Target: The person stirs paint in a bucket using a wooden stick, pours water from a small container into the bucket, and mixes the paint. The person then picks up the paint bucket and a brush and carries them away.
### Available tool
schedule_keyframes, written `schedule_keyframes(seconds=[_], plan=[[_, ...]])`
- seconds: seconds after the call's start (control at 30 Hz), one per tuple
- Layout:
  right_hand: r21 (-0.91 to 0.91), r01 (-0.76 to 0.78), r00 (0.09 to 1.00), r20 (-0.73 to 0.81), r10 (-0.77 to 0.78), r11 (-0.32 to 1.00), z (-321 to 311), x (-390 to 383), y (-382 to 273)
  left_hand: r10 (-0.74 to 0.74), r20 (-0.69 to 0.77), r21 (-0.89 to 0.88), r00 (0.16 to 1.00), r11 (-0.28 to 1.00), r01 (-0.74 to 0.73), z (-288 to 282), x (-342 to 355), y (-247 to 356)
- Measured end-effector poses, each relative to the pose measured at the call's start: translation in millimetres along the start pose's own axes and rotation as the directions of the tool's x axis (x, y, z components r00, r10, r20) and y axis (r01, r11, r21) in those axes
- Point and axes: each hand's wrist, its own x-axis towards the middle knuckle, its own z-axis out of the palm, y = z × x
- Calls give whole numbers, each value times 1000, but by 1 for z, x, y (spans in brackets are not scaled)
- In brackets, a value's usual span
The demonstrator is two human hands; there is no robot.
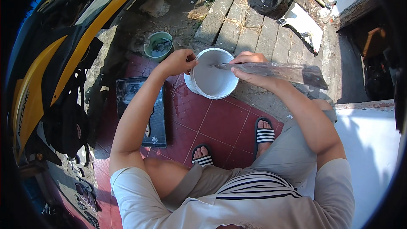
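A white bucket holds a pale, whitish liquid that looks like paint. My right hand is closed around a weathered wooden stick. One narrow end of it dips over the bucket's mouth, while its broad dark end sticks out to the right above my forearm. At the bucket's left rim, the fingers of my left hand are bent and pressed against the edge, gripping it. Whether the stick's tip touches the liquid is hard to make out.
A black paint tray with white smears lies left on red tiles. Behind it stands a green pail of water. A yellow-and-black motorcycle fills the far left. A black plastic bag and white broken panel lie beyond.
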Motion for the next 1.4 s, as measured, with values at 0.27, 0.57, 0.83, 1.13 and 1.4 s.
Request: schedule_keyframes(seconds=[0.27,0.57,0.83,1.13,1.4], plan=[[13,-228,971,71,227,974,2,-8,-19,-24,-4,-15,1000,1000,24,-2,0,-9],[252,-220,975,28,220,943,17,-1,-10,5,-14,-4,1000,1000,-5,-3,4,-12],[122,-237,966,-77,247,964,7,-3,-17,11,-15,20,1000,1000,-11,-3,1,-9],[166,-302,945,-77,318,939,7,-1,-15,-9,-18,6,1000,1000,9,-4,1,-11],[221,-157,979,-91,181,962,24,-1,-3,-14,-9,4,1000,1000,14,-3,2,-9]])
